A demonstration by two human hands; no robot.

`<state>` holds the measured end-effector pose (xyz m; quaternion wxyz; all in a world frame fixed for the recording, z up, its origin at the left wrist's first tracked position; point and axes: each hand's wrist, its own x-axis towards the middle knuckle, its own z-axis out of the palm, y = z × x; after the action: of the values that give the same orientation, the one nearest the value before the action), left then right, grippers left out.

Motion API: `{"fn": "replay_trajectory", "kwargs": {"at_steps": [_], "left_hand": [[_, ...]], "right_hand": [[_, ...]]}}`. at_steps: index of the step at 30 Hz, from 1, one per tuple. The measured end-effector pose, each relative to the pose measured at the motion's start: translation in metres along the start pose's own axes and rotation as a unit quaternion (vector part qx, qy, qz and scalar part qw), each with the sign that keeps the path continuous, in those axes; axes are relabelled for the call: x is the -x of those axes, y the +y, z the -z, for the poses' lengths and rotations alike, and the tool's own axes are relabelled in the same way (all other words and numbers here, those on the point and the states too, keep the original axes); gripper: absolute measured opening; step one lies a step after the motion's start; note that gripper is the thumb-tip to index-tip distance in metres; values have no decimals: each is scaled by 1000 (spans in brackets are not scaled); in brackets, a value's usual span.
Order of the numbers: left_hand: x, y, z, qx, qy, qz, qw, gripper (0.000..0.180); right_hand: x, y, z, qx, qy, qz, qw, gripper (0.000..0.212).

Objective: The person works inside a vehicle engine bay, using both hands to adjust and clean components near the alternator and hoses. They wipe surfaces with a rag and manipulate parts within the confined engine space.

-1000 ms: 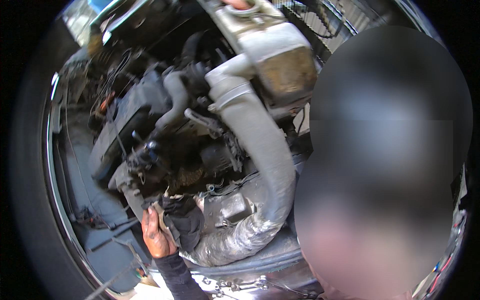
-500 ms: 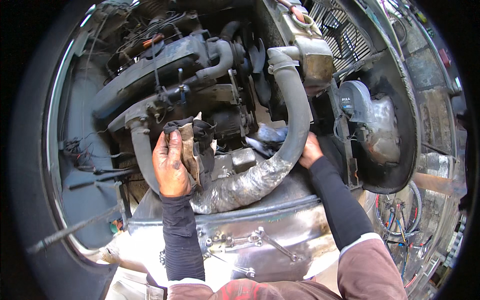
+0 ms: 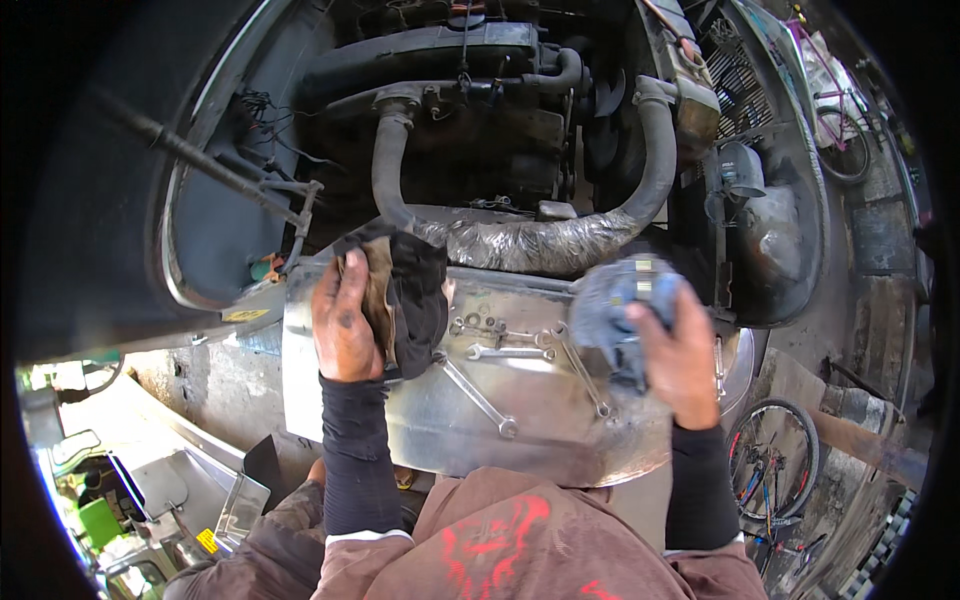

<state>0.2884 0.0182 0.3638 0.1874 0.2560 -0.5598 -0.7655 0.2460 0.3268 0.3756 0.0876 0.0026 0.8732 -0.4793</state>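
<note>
My left hand [image 3: 345,325] grips a bunched black-and-tan cloth [image 3: 418,300], thumb up along its near side. Over the right half of the shiny metal panel [image 3: 420,445], my right hand [image 3: 685,355] is closed on a crumpled blue-grey rag [image 3: 608,300], slightly smeared by motion. Between the hands, several wrenches lie on the panel, among them a long combination wrench [image 3: 478,398] and a short one [image 3: 511,353]. Small nuts [image 3: 474,321] sit near them. Just beyond the panel curves a large hose [image 3: 540,245], its middle wrapped in silvery material.
The open engine bay holds a dark engine [image 3: 430,55] and a fan [image 3: 605,100]. A rod [image 3: 210,160] slants across the upper left. On the right are a round horn [image 3: 741,168] and, lower down, a bicycle [image 3: 772,460]. A trouser leg [image 3: 265,535] shows at the lower left.
My right hand has come out from behind the hose with the rag, nearer to me over the panel. The view has shifted back, showing more of the panel. My left hand keeps its cloth.
</note>
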Motion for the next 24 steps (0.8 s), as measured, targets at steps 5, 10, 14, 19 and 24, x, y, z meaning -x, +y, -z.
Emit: {"fn": "replay_trajectory", "kwargs": {"at_steps": [5, 10, 14, 19, 24], "left_hand": [[60, -5, 33, 36, 33, 21, 999, 32], [94, -23, 65, 2, 26, 0, 1000, 29], [110, -24, 54, -194, -15, -47, 980, 26], [106, -75, -6, -487, -75, -349, 798, 28], [88, -100, -44, -638, -299, -260, 660, 33]], "right_hand": [[4, -2, -76, 289, -20, 242, 926, 35], [1, 6, -87, 295, -17, 283, 913, 23], [4, 13, -40, 165, 57, 315, 933, 22], [24, -3, 10, 32, -5, 147, 989, 26], [37, 11, 55, -59, -16, 122, 991, 28]]}}
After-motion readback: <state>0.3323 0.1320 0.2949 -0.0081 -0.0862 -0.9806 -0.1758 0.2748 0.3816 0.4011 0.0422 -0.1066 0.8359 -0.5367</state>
